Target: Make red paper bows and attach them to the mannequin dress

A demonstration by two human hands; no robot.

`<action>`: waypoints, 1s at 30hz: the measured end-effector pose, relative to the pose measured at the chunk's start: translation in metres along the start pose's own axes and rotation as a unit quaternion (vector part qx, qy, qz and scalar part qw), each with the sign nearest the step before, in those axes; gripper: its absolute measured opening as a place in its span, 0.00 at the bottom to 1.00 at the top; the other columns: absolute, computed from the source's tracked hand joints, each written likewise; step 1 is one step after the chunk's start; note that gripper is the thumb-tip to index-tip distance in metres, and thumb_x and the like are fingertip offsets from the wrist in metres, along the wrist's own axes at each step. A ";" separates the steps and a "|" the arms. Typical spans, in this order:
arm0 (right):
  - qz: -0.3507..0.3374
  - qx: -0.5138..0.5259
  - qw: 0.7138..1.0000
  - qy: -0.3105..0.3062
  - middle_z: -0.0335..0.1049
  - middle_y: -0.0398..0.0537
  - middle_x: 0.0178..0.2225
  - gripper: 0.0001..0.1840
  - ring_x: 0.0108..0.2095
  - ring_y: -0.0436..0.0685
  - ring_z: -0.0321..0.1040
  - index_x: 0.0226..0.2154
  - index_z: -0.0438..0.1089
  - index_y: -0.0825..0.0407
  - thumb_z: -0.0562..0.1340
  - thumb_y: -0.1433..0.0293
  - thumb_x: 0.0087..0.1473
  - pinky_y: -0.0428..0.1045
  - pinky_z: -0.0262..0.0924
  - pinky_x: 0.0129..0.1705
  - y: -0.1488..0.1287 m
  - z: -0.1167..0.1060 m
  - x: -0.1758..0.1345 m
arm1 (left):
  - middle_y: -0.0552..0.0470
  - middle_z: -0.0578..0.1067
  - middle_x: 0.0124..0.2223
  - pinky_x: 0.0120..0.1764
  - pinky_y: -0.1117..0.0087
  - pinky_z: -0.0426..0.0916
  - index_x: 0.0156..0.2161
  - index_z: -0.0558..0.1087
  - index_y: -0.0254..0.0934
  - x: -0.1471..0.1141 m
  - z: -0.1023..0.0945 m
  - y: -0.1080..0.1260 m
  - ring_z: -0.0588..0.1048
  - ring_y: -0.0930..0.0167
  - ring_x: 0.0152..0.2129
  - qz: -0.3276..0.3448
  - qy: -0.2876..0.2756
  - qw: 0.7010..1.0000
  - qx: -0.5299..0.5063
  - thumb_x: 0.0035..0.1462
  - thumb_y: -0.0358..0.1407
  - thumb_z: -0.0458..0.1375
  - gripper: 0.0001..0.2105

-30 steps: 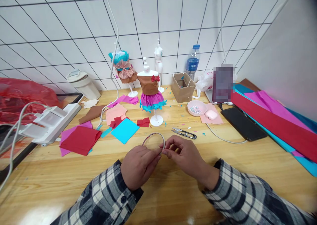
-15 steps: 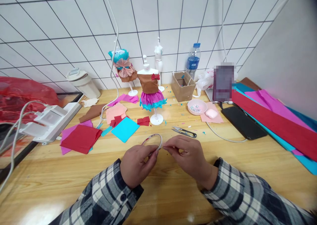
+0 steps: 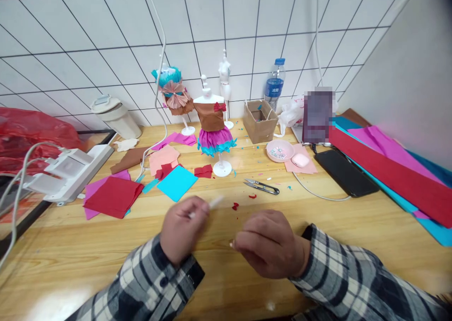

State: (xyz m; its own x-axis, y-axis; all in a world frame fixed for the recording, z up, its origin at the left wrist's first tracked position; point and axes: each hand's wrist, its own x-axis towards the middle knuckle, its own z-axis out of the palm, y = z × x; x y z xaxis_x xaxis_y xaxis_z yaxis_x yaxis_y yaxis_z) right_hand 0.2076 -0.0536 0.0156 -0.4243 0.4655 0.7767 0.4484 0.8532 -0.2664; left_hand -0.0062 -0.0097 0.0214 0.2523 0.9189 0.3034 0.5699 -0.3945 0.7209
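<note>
My left hand [image 3: 183,229] is closed around a thin white tape roll [image 3: 216,202], seen nearly edge-on and blurred. My right hand [image 3: 270,243] is curled shut to its right, apart from it, with a tiny pale piece of tape [image 3: 231,244] showing at the fingertips. Beyond the hands lie small red paper scraps [image 3: 235,206] and a pair of thread snips [image 3: 262,186]. Behind them stands a small mannequin [image 3: 214,118] wearing a brown top with a red bow and a purple skirt edged in turquoise.
Red crepe paper [image 3: 113,197] and a turquoise square [image 3: 177,183] lie on the left, near a power strip [image 3: 76,180]. A pink dish [image 3: 280,150] of beads, a cardboard box [image 3: 260,125] and a black phone [image 3: 346,172] are to the right. Long paper strips [image 3: 391,163] line the right edge.
My hands have moved apart. The left one has tilted the tape roll from a visible ring to edge-on, and the right has drawn down and curled. Red scraps behind them have come into view.
</note>
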 end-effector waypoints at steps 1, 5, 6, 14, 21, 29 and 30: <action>0.014 0.019 1.000 0.000 0.71 0.43 0.28 0.06 0.26 0.50 0.64 0.36 0.69 0.51 0.58 0.75 0.56 0.47 0.57 0.29 0.001 0.000 0.000 | 0.56 0.69 0.17 0.21 0.76 0.63 0.24 0.71 0.36 0.008 -0.009 -0.010 0.66 0.76 0.14 -0.005 0.027 0.999 0.023 0.61 0.38 0.51 0.16; 0.225 0.139 0.964 -0.037 0.70 0.44 0.29 0.04 0.28 0.49 0.65 0.33 0.72 0.51 0.61 0.72 0.56 0.45 0.59 0.30 0.017 0.006 0.001 | 0.47 0.80 0.34 0.41 0.63 0.68 0.33 0.80 0.38 0.035 -0.041 -0.051 0.76 0.64 0.33 0.124 -0.016 0.970 0.207 0.57 0.44 0.56 0.14; 0.282 0.163 0.945 -0.037 0.69 0.44 0.28 0.03 0.27 0.49 0.64 0.32 0.72 0.51 0.61 0.72 0.56 0.45 0.59 0.28 0.022 0.008 0.001 | 0.47 0.80 0.34 0.41 0.61 0.68 0.36 0.80 0.39 0.038 -0.045 -0.058 0.76 0.63 0.33 0.136 -0.032 0.961 0.240 0.58 0.45 0.54 0.15; 0.405 0.209 0.888 -0.062 0.66 0.42 0.25 0.03 0.25 0.49 0.58 0.29 0.73 0.53 0.62 0.71 0.52 0.46 0.54 0.28 0.031 0.011 0.004 | 0.46 0.80 0.39 0.44 0.60 0.69 0.42 0.79 0.38 0.032 -0.034 -0.068 0.76 0.60 0.38 0.050 -0.157 0.940 0.299 0.56 0.45 0.55 0.16; 0.463 0.269 0.839 -0.096 0.66 0.42 0.25 0.05 0.25 0.48 0.57 0.29 0.73 0.54 0.64 0.68 0.50 0.46 0.54 0.28 0.027 0.014 0.007 | 0.48 0.78 0.33 0.38 0.68 0.68 0.34 0.77 0.36 0.021 -0.025 -0.019 0.75 0.68 0.31 0.049 -0.097 0.989 0.102 0.61 0.43 0.51 0.16; 0.445 0.250 0.852 -0.115 0.65 0.41 0.24 0.03 0.25 0.48 0.58 0.28 0.72 0.54 0.63 0.71 0.49 0.45 0.53 0.27 0.021 0.020 0.005 | 0.50 0.74 0.27 0.33 0.69 0.64 0.31 0.74 0.36 -0.001 0.016 0.008 0.70 0.70 0.27 0.104 -0.168 0.980 0.031 0.62 0.39 0.51 0.13; 0.444 0.250 0.853 -0.112 0.65 0.40 0.24 0.02 0.24 0.47 0.58 0.28 0.72 0.54 0.63 0.72 0.49 0.44 0.53 0.27 0.021 0.020 0.005 | 0.51 0.73 0.26 0.33 0.68 0.63 0.31 0.74 0.36 -0.002 0.016 0.008 0.70 0.70 0.27 0.122 -0.155 0.979 0.040 0.62 0.37 0.51 0.12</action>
State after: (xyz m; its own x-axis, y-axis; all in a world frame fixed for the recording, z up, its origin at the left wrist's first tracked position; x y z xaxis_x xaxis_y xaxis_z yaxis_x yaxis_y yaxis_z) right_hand 0.1988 -0.0291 0.0022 -0.2567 0.9661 0.0290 0.3025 0.1088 -0.9469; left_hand 0.0102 -0.0148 0.0168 0.6075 0.7546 0.2480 0.5184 -0.6132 0.5960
